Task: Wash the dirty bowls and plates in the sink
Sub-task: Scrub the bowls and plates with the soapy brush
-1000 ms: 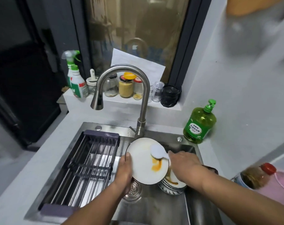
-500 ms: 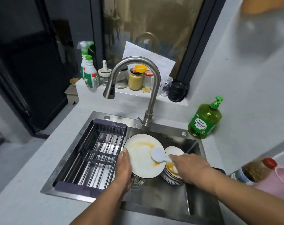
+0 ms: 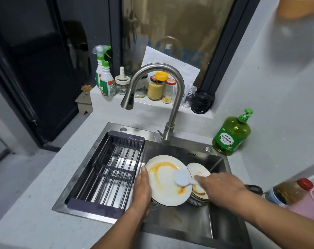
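A white plate (image 3: 164,186) smeared with orange sauce is held tilted over the steel sink (image 3: 188,229). My left hand (image 3: 142,187) grips its left rim, thumb on the face. My right hand (image 3: 219,187) holds a white round brush (image 3: 182,178) whose head presses on the plate's right side. To the right, behind the plate, a stack of dirty bowls and plates (image 3: 199,193) with orange stains sits in the sink.
A dark drying rack (image 3: 107,169) spans the sink's left half. The faucet (image 3: 152,83) arches above with no water running. A green dish soap bottle (image 3: 231,135) stands at the right; jars and a spray bottle (image 3: 104,72) line the back ledge. An oil bottle (image 3: 287,193) stands at the near right.
The brush has swept across the plate, spreading the orange sauce into an arc. The camera view has shifted so the sink appears further right and lower.
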